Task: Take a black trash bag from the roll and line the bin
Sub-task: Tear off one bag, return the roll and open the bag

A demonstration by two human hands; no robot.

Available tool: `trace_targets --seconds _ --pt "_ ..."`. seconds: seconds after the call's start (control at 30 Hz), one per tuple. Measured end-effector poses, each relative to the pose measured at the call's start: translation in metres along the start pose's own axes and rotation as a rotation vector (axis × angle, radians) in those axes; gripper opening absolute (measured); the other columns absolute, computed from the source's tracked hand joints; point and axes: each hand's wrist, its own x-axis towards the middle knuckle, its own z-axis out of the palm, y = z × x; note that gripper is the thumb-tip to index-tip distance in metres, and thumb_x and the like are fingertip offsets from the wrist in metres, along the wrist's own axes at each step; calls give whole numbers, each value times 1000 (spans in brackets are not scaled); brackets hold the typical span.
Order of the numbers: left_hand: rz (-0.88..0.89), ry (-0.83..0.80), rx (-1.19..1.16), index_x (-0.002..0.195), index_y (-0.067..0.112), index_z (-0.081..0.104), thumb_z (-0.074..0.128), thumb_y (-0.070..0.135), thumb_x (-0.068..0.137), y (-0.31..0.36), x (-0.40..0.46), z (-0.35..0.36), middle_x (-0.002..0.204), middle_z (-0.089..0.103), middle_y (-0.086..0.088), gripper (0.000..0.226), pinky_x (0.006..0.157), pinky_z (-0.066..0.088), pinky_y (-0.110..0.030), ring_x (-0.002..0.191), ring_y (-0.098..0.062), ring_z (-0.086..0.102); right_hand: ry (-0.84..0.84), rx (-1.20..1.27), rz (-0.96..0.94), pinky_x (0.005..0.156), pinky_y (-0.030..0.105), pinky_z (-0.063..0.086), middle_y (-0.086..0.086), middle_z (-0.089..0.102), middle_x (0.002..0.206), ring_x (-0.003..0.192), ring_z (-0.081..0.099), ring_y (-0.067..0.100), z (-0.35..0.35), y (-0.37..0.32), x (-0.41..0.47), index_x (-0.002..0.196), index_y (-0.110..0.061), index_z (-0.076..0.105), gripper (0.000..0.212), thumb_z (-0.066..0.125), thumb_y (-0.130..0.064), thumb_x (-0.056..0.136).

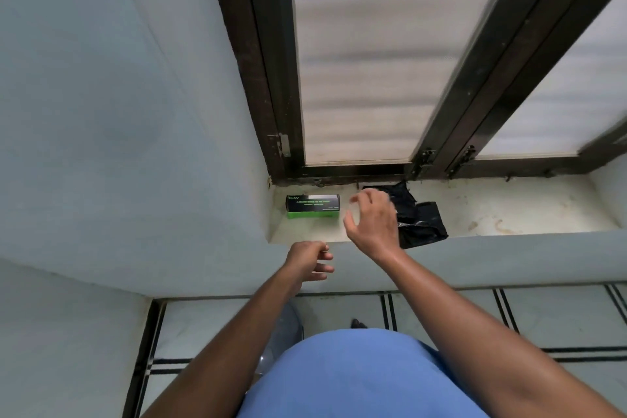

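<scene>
Head view: green box [312, 206] beside black bags [420, 222] on sill [509, 210].

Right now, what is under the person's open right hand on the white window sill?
Crumpled black plastic trash bags lie on the white window sill, partly under the right hand. The hand hides their left part.

I see both forearms bare to the frame's edge, no sleeves, watch or gloves. My left hand [310, 260] and right hand [371, 220] are bare. A plain light-blue garment [356, 380] covers my torso.
</scene>
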Motion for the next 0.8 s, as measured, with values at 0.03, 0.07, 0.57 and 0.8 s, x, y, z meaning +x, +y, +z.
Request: trace_targets --seconds 0.03,0.07,0.57,0.8 --pt "-4 -4 31 100 14 69 58 25 108 -3 -1 4 92 76 -3 18 64 59 -31 66 -21 74 9 -92 87 131 50 30 13 51 156 151 46 39 0 14 -5 152 -19 55 65 75 -42 95" --pt "-5 -10 41 99 15 69 58 26 109 -5 -2 8 92 75 -3 19 64 58 -30 65 -20 72 -29 -149 193 136 53 10 19 35 170 161 31 44 -1 26 -9 165 -22 40 85 78 -44 92" --pt "49 -320 -161 117 16 75 77 35 95 -19 -45 7 95 77 -3 29 75 55 -29 86 -19 69 -309 1333 810 67 25 68 21 77 117 91 78 22 -28 48 -24 106 -5 70 7 74 -10 108" --pt "166 110 -622 109 9 77 84 17 88 -27 -69 -19 92 79 -9 24 60 52 -24 84 -23 70 -767 965 581 117 64 50 0 20 185 160 41 40 -68 -8 -68 176 -37 29 144 68 -109 59"
